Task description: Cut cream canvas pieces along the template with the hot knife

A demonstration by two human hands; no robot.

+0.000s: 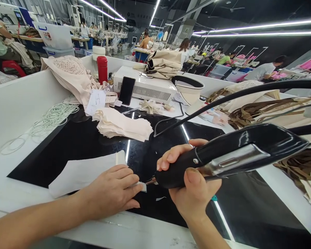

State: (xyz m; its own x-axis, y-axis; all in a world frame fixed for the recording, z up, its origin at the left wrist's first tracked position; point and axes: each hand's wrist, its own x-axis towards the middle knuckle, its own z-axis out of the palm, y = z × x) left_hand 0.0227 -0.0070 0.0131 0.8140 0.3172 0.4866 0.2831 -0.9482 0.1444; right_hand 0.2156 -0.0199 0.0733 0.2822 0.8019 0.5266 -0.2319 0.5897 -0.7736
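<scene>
My right hand [194,183] is wrapped round a black corded hot knife [230,148] with a metal lever along its side. Its copper-coloured tip is at the end of a narrow pale strip [144,187] on the black board. My left hand [116,192] lies flat, fingers stretched out, pressing on a white cloth panel [83,173] with a cream band along its right edge. The strip comes out from under its fingertips. A thin white scrap [160,199] lies just below the tip. Whether the tip touches the strip, I cannot tell.
Behind my hands lies a stack of cream cloth pieces [124,124]. Farther back are a phone [126,90], a white vented box [145,83] and a red bottle [102,70]. Pale cord [52,119] is heaped left; brown straps [251,110] lie right. The tool's black cable [238,90] arches overhead.
</scene>
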